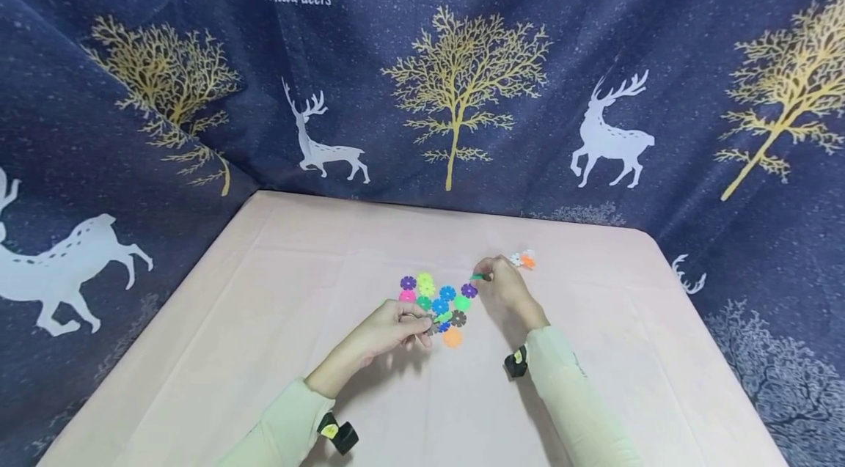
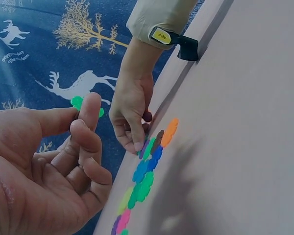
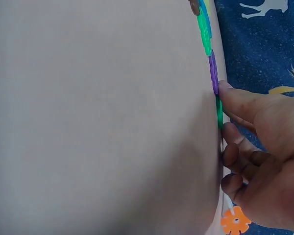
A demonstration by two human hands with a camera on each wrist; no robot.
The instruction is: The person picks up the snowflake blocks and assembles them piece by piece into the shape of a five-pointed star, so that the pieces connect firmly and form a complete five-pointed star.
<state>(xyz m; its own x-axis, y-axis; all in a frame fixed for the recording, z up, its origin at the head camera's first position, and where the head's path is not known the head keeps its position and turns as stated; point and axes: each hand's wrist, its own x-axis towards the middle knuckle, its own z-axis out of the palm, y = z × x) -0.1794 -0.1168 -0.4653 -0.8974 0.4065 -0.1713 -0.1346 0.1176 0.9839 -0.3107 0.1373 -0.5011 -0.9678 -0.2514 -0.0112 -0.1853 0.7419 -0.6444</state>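
Note:
My left hand (image 1: 394,328) is raised over the near left side of a group of flat notched plastic discs. Between its thumb and forefinger it pinches a bright green snowflake disc (image 2: 77,102), partly hidden by the fingers. At the far right end of the group, my right hand (image 1: 503,285) reaches down to the cloth. Its thumb and fingers hold a dark green snowflake disc (image 3: 219,112) by the edges, right beside a purple disc (image 3: 213,72). Blue discs (image 1: 447,293), a brown disc (image 1: 458,318) and an orange disc (image 1: 452,337) lie between the hands.
Beyond the right hand lie a white disc (image 1: 516,259) and an orange disc (image 1: 528,261). A pale pink cloth (image 1: 297,262) covers the table. Dark blue fabric (image 1: 370,49) with deer and trees hangs behind. Each wrist carries a black camera (image 1: 517,362).

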